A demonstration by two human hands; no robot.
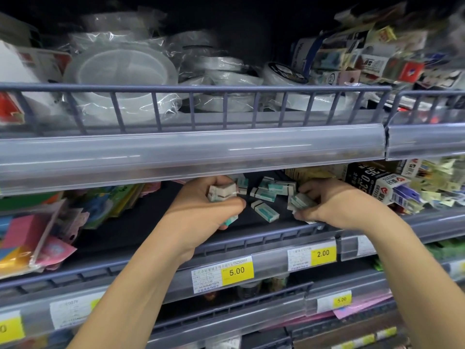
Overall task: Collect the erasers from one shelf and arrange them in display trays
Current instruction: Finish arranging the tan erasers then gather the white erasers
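Observation:
Both my hands reach into the middle shelf (264, 241), under the clear price rail of the shelf above. My left hand (201, 207) is shut on a bundle of white erasers with teal sleeves (222, 192); one more pokes out below its fingers. My right hand (334, 205) grips another small stack of erasers (300, 201) at the shelf's right side. Between the hands, several loose erasers (266, 191) lie scattered on the dark shelf floor, one (265, 211) nearer the front. No display tray is in view.
The upper shelf rail (191, 152) overhangs the hands closely. Colourful paper packs (37, 233) fill the shelf's left part, and boxed goods (377, 185) and small packets crowd the right. Tape rolls in plastic (120, 71) sit above. Yellow price tags (236, 270) line the front edge.

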